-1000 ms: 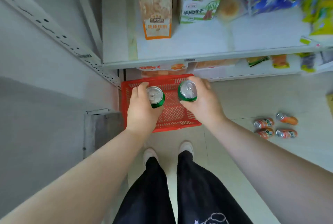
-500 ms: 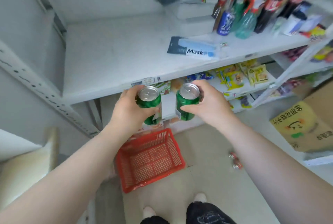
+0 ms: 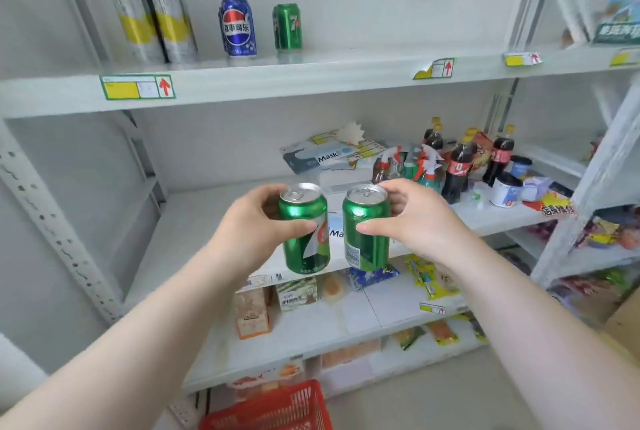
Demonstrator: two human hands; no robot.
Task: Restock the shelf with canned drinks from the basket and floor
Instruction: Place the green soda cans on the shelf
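My left hand (image 3: 256, 232) grips an upright green can (image 3: 304, 232). Right beside it, my right hand (image 3: 415, 221) grips a second green can (image 3: 367, 232). Both cans hang in front of the middle shelf (image 3: 194, 239), below the top shelf (image 3: 311, 76). On the top shelf stand two tall silver-and-yellow cans (image 3: 156, 21), a blue cola can (image 3: 239, 27) and a green can (image 3: 287, 27). The red basket (image 3: 273, 409) sits on the floor at the bottom edge; only its rim shows.
Mask packs (image 3: 329, 156), cola bottles (image 3: 460, 166), spray bottles and small tubs crowd the right half of the middle shelf. Snack boxes (image 3: 252, 315) and packets fill the lower shelves. A second rack (image 3: 595, 187) stands at right, a perforated upright (image 3: 55, 235) at left.
The view has swung up from the floor and basket to the shelves. Both hands have risen with their green cans from over the basket to the middle-shelf height.
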